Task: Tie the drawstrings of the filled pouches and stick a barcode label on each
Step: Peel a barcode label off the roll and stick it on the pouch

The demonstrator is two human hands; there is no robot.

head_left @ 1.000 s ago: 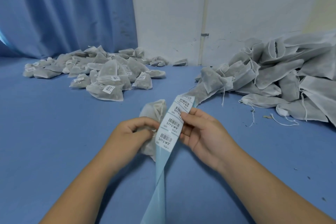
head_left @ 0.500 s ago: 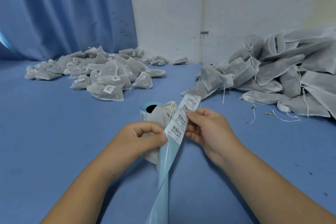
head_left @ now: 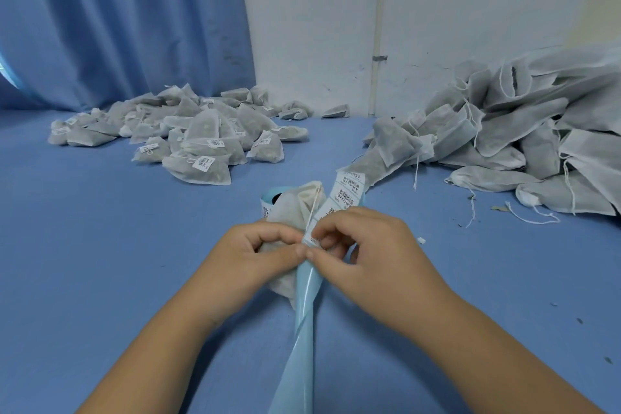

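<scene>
blue table (head_left: pixel 100 262): both hands pinch label strip (head_left: pixel 346 193), pouch (head_left: pixel 292 208).

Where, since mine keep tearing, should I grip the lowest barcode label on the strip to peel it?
Probably at its lowest edge: the lowest label ends where the bare blue liner starts, so that edge should lift first. Come from the right with a thumb-and-forefinger pinch, as the right hand does, while the left hand holds the pouch.
</scene>
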